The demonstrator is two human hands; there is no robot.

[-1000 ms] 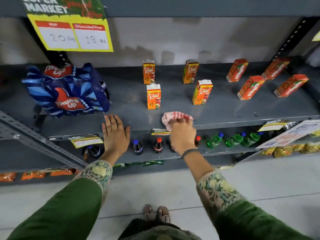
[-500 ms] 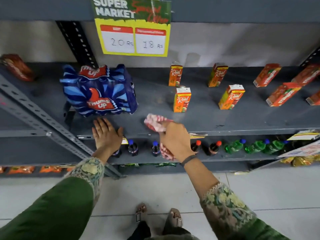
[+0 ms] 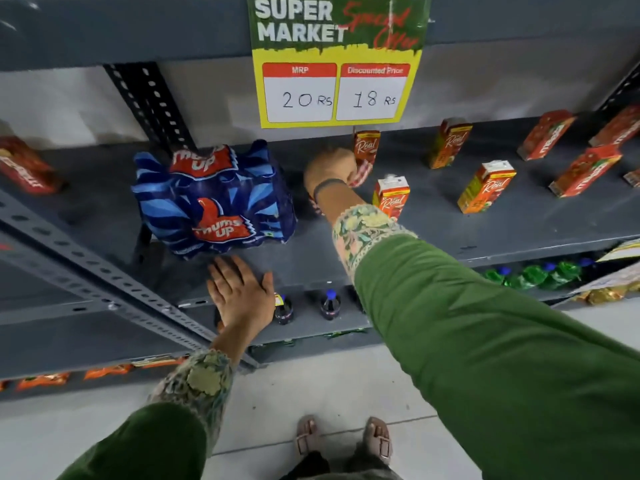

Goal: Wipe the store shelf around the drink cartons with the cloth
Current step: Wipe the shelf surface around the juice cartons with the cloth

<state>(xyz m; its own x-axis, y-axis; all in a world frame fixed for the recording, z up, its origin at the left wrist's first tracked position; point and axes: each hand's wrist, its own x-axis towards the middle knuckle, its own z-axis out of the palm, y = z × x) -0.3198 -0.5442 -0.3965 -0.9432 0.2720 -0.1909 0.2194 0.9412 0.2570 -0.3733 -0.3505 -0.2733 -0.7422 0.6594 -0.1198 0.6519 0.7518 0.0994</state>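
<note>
One grey shelf [image 3: 450, 233] is seen carrying upright orange drink cartons [image 3: 391, 197]. The red-and-white checked cloth [image 3: 362, 173], crumpled, is clutched in the right hand [image 3: 329, 168] deep between pack and cartons. The left hand [image 3: 242, 292] is laid flat, fingers spread, on the shelf edge.

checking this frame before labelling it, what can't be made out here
Head view only:
- cloth: mostly hidden under the right hand, which is motion-blurred; only checked edges show.
- rear Real carton: lower left covered by that hand and cloth.
- bottles on the lower shelf: only caps and shoulders show, shelf edge and right sleeve hide the rest.
- red cartons at the right edge: cut off by the frame.
</note>
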